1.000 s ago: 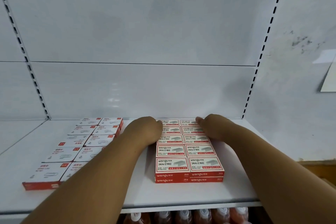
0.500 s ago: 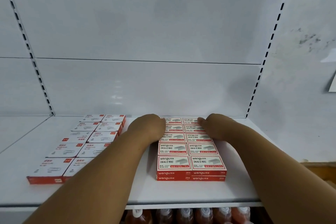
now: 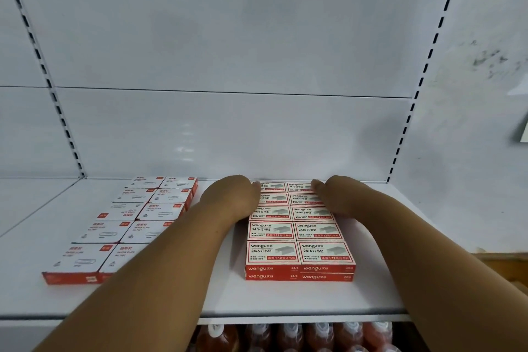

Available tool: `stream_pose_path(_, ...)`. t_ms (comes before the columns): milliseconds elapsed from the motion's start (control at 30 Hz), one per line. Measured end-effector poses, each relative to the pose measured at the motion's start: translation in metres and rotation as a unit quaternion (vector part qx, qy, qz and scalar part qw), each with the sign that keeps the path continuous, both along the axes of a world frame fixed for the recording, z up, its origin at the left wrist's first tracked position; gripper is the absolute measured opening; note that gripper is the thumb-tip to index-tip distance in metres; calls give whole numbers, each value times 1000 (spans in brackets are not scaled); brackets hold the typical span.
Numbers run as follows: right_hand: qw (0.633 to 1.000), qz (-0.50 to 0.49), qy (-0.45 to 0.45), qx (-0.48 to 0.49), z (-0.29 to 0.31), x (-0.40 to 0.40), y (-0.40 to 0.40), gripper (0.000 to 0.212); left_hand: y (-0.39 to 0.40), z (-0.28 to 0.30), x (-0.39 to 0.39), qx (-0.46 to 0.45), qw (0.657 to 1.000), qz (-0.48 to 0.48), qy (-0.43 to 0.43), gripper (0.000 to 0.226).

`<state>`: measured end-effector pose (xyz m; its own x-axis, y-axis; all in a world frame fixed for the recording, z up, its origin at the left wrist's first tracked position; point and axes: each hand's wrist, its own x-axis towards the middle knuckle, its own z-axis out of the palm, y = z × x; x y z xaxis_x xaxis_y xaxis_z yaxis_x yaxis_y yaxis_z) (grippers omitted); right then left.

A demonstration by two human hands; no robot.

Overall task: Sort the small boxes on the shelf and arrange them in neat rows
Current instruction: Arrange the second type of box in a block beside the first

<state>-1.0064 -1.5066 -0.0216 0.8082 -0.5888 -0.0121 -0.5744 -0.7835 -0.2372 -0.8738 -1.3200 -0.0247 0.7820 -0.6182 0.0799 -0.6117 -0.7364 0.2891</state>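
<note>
A block of red-and-white staple boxes (image 3: 300, 251) sits two wide, two layers high and several rows deep on the white shelf (image 3: 228, 294). My left hand (image 3: 231, 197) rests against the block's back left edge, its thumb on the rearmost box. Across the right column's back rows lies my right hand (image 3: 340, 197), thumb pointing left. The backs of both hands hide their fingers. To the left, white paper-clip boxes (image 3: 131, 226) with red sides lie in two columns, partly hidden by my left forearm.
The shelf's back panel stands just behind the boxes, with slotted uprights (image 3: 400, 151) at both sides. Bare shelf surface lies between the two groups and right of the staple block. Bottles with white caps (image 3: 285, 334) stand on the level below.
Neither hand has moved relative to the boxes. The view has tilted slightly upward and shifted a little.
</note>
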Motion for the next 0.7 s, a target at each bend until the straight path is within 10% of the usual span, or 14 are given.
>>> stream_pose_path(700,999,-26,-12,27,10,-24,18,54,19,16,-15,49,999,9,-9,44)
